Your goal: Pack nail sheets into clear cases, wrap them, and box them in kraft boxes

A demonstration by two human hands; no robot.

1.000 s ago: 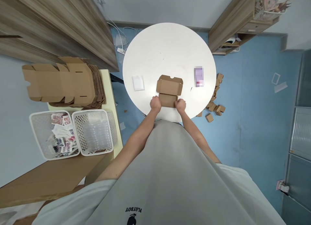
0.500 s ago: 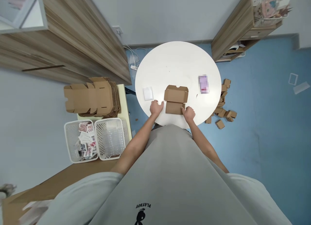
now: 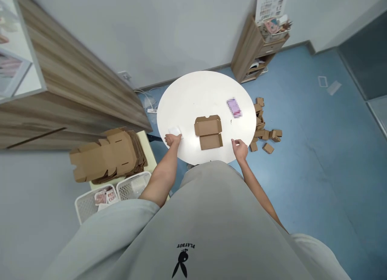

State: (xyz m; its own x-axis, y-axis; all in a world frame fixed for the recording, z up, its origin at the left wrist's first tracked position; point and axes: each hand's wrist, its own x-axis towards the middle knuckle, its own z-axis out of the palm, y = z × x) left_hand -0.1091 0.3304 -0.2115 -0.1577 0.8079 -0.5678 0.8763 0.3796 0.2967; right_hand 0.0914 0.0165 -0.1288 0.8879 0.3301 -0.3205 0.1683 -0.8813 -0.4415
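Observation:
A small brown cardboard box (image 3: 209, 127) stands unfolded on the white round table (image 3: 196, 90), its lid raised on the far side and nothing visible inside. My left hand (image 3: 172, 140) is over the near part of a flat white packet (image 3: 174, 130) at the table's left edge. Its thumb and fingers are apart across the packet, and the palm hides some of it. To the right of the box, my right hand (image 3: 240, 149) hovers near the table's edge, fingers loosely bent and apart, holding nothing. Beyond it lies a purple, pixelated item (image 3: 234, 107).
Flat cardboard blanks (image 3: 104, 157) are stacked on a stand at left, beside white plastic baskets (image 3: 81, 207). Several small brown boxes (image 3: 260, 130) lie on the floor right of the table. A wooden cabinet (image 3: 90, 70) rises at left; a smaller one (image 3: 250, 50) stands behind.
My left hand has moved left from beside the box to the white packet. My right hand has let go of the box and moved right. The camera view has turned.

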